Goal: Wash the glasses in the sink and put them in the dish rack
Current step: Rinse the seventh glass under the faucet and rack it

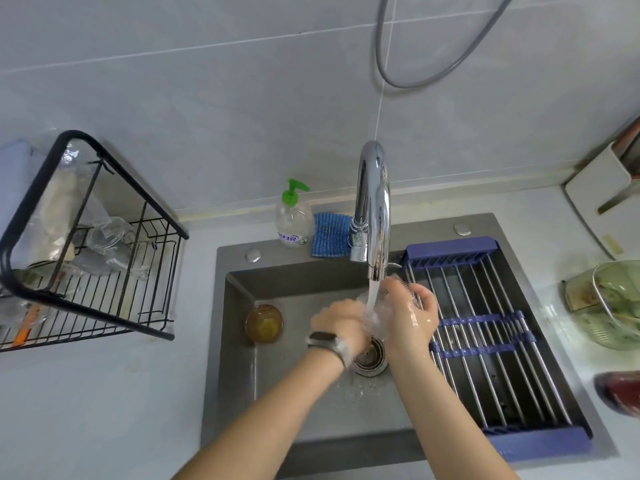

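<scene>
The right hand [414, 315] curls around a clear glass [375, 311] under the tap's [374, 209] running water, the left hand [341, 323] gripping its other side – both over the sink [239, 375] drain. An amber glass [264, 323] stands further left; the dish rack [93, 237] – glassware inside – sits on the left counter

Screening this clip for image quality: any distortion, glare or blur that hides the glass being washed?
Head view: wide-angle bending curves the wall tiles and the black dish rack; bright reflections streak the chrome faucet; the clear glass between the left hand and right hand is smeared by running water, its outline hard to trace; lighting is soft, even.
</scene>
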`<state>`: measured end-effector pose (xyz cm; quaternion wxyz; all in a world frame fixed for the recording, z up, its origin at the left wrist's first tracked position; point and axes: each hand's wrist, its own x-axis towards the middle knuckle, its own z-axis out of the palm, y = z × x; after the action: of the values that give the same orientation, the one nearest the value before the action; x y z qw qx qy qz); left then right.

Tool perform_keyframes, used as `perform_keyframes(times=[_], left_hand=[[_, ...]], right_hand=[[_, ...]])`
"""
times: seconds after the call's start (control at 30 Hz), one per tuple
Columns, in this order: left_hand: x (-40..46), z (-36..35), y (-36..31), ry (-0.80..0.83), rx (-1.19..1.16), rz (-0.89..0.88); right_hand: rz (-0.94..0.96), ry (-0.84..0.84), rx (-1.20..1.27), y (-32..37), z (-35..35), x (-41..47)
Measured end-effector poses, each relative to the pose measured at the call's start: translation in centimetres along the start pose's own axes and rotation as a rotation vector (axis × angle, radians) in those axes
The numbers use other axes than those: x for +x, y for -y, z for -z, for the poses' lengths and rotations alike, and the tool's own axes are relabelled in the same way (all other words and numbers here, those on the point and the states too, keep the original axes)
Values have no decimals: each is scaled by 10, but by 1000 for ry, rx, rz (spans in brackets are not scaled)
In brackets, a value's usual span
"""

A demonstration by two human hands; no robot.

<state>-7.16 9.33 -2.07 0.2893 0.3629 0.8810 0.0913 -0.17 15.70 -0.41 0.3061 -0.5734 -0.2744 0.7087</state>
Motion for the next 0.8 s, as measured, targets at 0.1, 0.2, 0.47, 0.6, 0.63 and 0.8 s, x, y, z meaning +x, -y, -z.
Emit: perform_keyframes(times=[0.1,0.2,0.47,0.6,0.63,0.8], left_hand=[[-12,-11,-12,-407,175,-116],[-3,2,-10,232,-148,-99],[-1,5,-8,166,-88,-94],[-8,-20,-9,-96,-59,-78],[-7,-20,-4,-28,-223,-81],[-17,-24,2,33,-1525,196]], right_hand=[[4,-32,33,0,7,3],[-2,72,7,4,19,8],[26,108,18,11,17,7],[95,35,11,7,15,8],[95,45,6,8,16,7],[-100,50,130,-7,28,4]])
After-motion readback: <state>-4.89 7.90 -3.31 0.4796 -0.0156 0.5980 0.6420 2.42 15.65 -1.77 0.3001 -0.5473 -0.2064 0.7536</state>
